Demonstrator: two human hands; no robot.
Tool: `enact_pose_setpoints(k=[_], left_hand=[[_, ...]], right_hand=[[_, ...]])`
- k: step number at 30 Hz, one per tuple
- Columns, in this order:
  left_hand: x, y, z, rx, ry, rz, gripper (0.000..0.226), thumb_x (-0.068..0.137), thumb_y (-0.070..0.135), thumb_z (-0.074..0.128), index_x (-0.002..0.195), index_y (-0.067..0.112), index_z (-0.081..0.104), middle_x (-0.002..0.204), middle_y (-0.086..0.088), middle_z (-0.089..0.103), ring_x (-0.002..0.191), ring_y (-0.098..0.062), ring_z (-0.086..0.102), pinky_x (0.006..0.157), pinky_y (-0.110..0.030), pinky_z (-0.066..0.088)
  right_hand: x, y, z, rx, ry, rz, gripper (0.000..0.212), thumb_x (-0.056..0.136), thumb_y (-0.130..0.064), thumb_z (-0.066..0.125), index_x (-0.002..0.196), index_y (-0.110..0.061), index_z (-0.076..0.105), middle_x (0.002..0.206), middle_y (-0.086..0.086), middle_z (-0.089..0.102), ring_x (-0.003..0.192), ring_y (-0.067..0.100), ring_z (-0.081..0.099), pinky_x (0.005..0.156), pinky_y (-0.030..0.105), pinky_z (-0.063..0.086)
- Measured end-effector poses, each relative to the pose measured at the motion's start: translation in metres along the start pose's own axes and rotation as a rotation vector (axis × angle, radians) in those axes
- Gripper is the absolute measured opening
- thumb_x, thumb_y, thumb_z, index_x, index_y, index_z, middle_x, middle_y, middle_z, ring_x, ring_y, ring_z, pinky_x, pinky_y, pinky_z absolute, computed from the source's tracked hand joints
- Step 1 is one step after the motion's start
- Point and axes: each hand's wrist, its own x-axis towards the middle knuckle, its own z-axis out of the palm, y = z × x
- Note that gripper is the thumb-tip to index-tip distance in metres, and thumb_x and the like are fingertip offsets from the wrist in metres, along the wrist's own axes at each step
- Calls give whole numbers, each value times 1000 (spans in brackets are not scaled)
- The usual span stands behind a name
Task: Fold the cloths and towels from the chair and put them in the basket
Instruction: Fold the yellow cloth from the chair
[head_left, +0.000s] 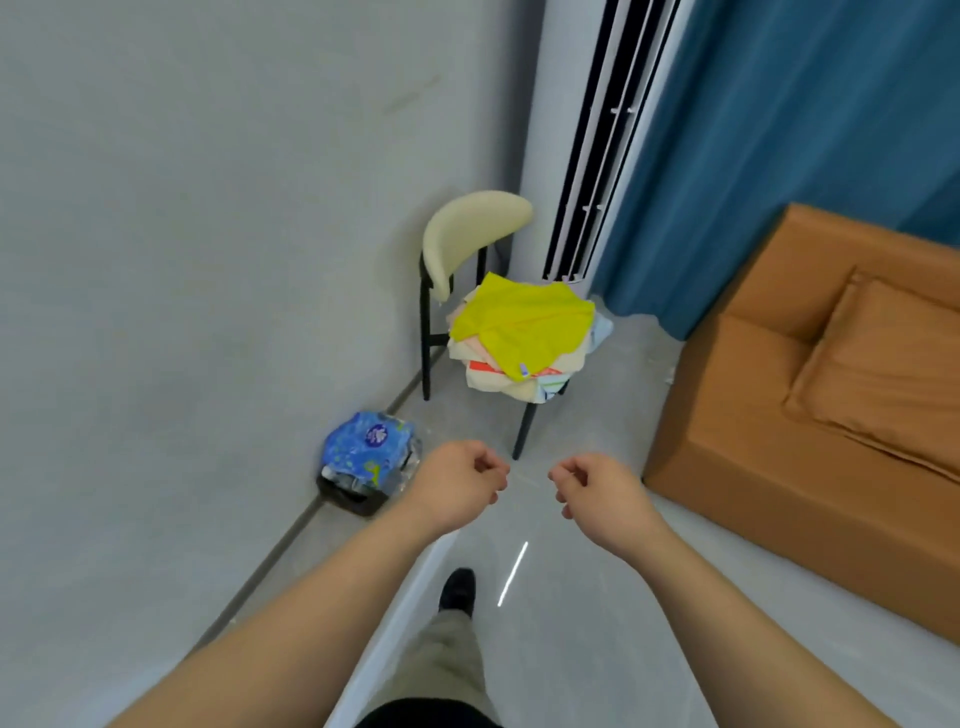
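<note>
Chair (475, 244) in the far corner against the wall with a pile of cloths (519, 332) on its seat, bin (363, 467) left-front of it by the wall, sofa (810, 395) right, curtain (805, 130) behind sofa.

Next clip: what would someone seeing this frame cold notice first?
The bright yellow cloth stands out first, lying on top of a pile of pale cloths on the cream-backed chair in the corner by the wall. In the foreground the left hand and right hand are held out loosely curled, both empty. An orange sofa fills the right side, with a blue curtain behind it.
</note>
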Motion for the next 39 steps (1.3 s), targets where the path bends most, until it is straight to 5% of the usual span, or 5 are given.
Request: enact_pose_setpoints(k=[6, 19, 25, 33, 39], left_hand=[[181, 48, 21, 26, -30, -58, 11, 87, 14, 63, 79, 19, 69, 77, 1, 73, 72, -14, 72, 75, -35, 58], [471, 175, 27, -45, 22, -136, 10, 86, 9, 62, 83, 15, 70, 79, -4, 74, 77, -23, 73, 72, -40, 58], [553, 178, 53, -147, 208, -344, 10, 89, 10, 60, 88, 15, 69, 81, -2, 74, 74, -16, 70, 61, -27, 53], [602, 193, 108, -344, 445, -559, 9, 88, 12, 62, 91, 17, 69, 82, -1, 73, 72, -13, 71, 72, -36, 58], [628, 183, 141, -413, 517, -617, 9, 88, 15, 63, 90, 21, 69, 77, 2, 74, 78, -15, 71, 75, -38, 57]], right_hand=[[172, 14, -72, -48, 3, 25, 21, 99, -30, 54, 91, -16, 68, 84, 3, 71, 80, 23, 68, 78, 40, 56], [471, 16, -200, -189, -194, -25, 19, 101, -31, 52, 88, -23, 63, 84, 1, 68, 82, 22, 68, 76, 36, 53], [641, 40, -200, -328, -354, -190, 18, 96, -24, 56, 78, -25, 59, 66, -10, 50, 80, 23, 59, 67, 32, 39], [780, 57, -195, -592, -604, -244, 22, 97, -19, 53, 100, -7, 72, 109, 16, 70, 105, 35, 63, 84, 36, 48], [833, 77, -177, -654, -634, -212, 23, 90, -12, 53, 97, 1, 71, 101, 22, 70, 97, 37, 64, 82, 41, 53]])
